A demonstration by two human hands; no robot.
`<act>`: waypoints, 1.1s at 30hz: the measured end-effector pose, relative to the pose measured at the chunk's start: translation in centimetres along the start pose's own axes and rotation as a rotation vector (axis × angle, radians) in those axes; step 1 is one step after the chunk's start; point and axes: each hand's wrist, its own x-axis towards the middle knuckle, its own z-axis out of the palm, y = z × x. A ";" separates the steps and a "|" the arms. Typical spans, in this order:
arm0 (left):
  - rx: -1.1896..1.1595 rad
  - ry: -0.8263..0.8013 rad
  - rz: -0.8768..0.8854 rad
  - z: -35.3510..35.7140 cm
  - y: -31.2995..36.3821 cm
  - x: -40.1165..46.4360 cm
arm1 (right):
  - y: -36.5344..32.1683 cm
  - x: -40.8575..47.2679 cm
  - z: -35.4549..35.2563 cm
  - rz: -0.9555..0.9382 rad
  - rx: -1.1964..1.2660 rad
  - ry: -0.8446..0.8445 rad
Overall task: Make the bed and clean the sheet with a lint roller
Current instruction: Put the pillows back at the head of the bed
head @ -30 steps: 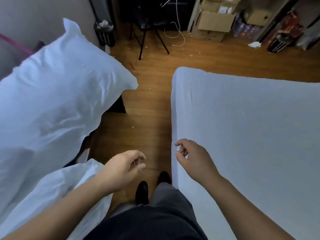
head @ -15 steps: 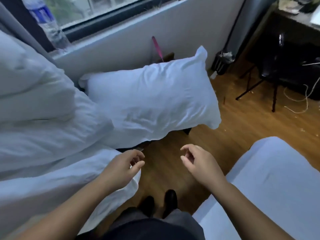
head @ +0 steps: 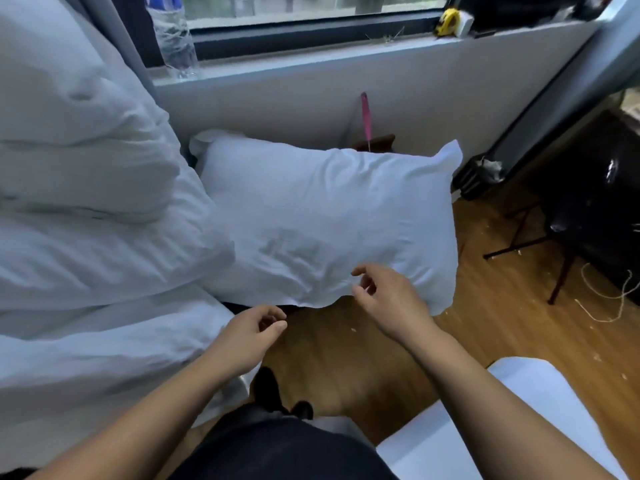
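A person stood on the wood floor (head: 346, 358) between a heap of white bedding and the bed (head: 519, 427), whose sheeted corner showed at lower right. A white pillow (head: 329, 220) lay ahead below the window sill (head: 311, 60), overlapped on its left by a bunched duvet (head: 86, 202). A clear bottle (head: 175, 46) stood on the sill at left, a yellow tape measure (head: 446, 22) at right. A pink rod (head: 365, 116) leaned on the wall behind the pillow; a black chair (head: 571, 220) and loose string (head: 613, 299) sat to the right. The right hand (head: 391, 299) hovered over the pillow's near edge, fingers loosely curled and holding nothing; the left hand (head: 249, 334) hung by the bedding's edge, thumb and fingers part closed, empty. Half a second earlier both hands were lower, short of the pillow, and the view took in more of the bed and less of the window
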 end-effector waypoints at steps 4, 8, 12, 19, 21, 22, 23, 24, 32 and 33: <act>-0.150 -0.004 -0.114 0.2 0.4 2.6 | 0.1 4.2 -1.3 0.000 -0.045 -0.007; -0.276 -0.013 -0.229 0.5 0.6 4.3 | 0.3 8.1 -2.6 -0.029 -0.090 -0.017; -0.379 -0.046 -0.348 1.7 0.3 5.8 | 1.0 13.8 -4.1 -0.103 -0.148 -0.033; -0.503 -0.036 -0.576 5.2 1.4 10.8 | 3.6 28.7 -5.2 -0.263 -0.321 -0.085; -0.610 -0.032 -0.709 6.6 2.5 12.2 | 4.6 33.2 -5.3 -0.301 -0.349 -0.128; -0.684 -0.034 -0.780 7.4 3.2 12.7 | 5.1 35.3 -5.3 -0.308 -0.367 -0.155; -0.751 -0.037 -0.844 8.1 4.0 13.2 | 5.7 37.2 -5.3 -0.303 -0.390 -0.192; -0.809 -0.041 -0.899 8.7 4.6 13.7 | 6.2 39.0 -5.2 -0.284 -0.416 -0.246; -1.454 0.252 -0.797 13.8 7.4 16.8 | 8.7 45.0 -2.6 -0.303 -0.520 -0.408; -1.479 0.276 -0.771 14.1 7.8 17.0 | 8.6 44.9 -2.3 -0.338 -0.535 -0.375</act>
